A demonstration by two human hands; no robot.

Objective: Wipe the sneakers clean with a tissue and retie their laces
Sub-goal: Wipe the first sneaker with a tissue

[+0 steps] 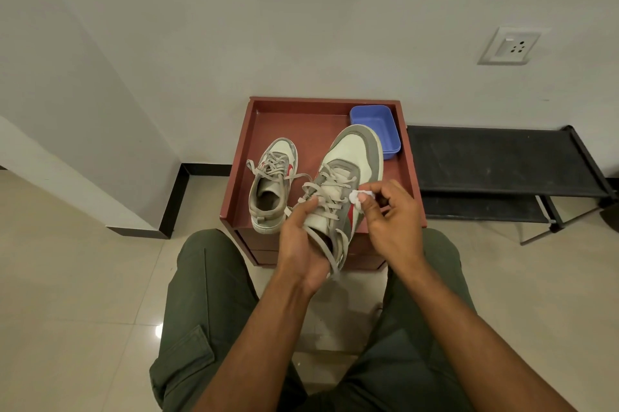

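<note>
— Two sneakers? Where are they?

— One sneaker [273, 183] sits at the red cabinet top's [301, 120] left edge, laces loose. The left hand [298, 244] grips the raised sneaker [345, 183] by its heel; the right hand [392, 214] pinches a tissue wad [358, 195] against its side.

— Risks?

— Dangling laces [335, 257] could snag, or the shoe could knock the blue tub [375, 126] in the back right corner.

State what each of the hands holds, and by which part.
Left hand grips the raised sneaker around its heel and collar. Right hand pinches a wadded tissue at the fingertips, against the sneaker's side.
</note>
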